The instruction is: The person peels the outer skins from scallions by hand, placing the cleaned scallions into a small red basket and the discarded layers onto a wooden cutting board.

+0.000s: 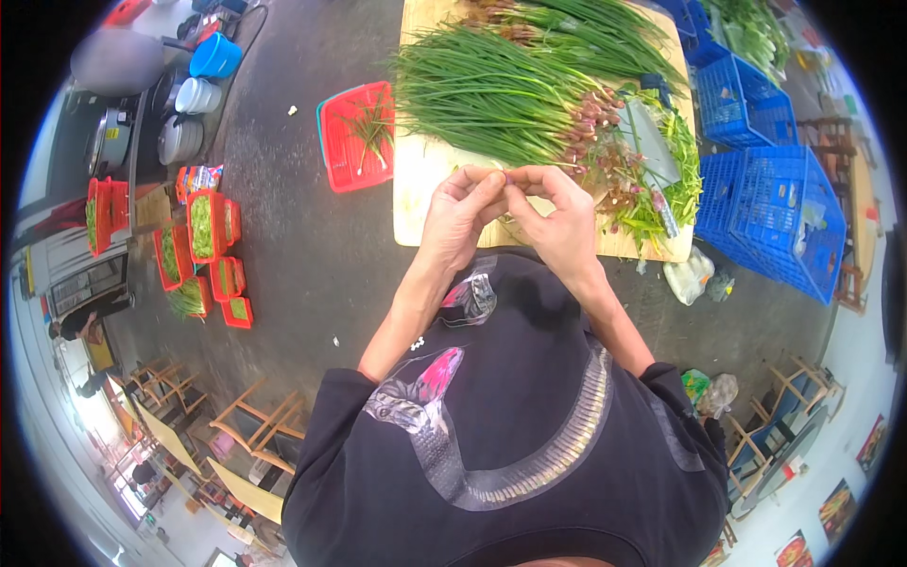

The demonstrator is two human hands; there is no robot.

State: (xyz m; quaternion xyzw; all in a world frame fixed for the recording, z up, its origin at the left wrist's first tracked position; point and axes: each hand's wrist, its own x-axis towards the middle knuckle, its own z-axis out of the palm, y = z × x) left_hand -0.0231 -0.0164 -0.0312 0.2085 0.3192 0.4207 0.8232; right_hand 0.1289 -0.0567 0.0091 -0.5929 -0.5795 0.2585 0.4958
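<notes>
Over the near edge of a wooden board [418,220], my left hand [464,205] and my right hand [556,212] meet at the fingertips. Both pinch a small thing, perhaps a spring onion bulb; the fingers hide most of it. Beyond them lies a large bundle of green spring onions [489,96], with reddish bulbs to the right. A cleaver [648,145] rests on yellow-green trimmings [680,156] at the board's right side, its handle towards me. A red plastic basket [340,159] left of the board holds a few spring onions [368,135].
Blue plastic crates [786,205] stand right of the board, near a white plastic bag [689,276] on the floor. Red baskets of cut greens [202,227] are at the left, below blue and white buckets [215,57]. Wooden stools [262,418] and a distant person [85,322] are at lower left.
</notes>
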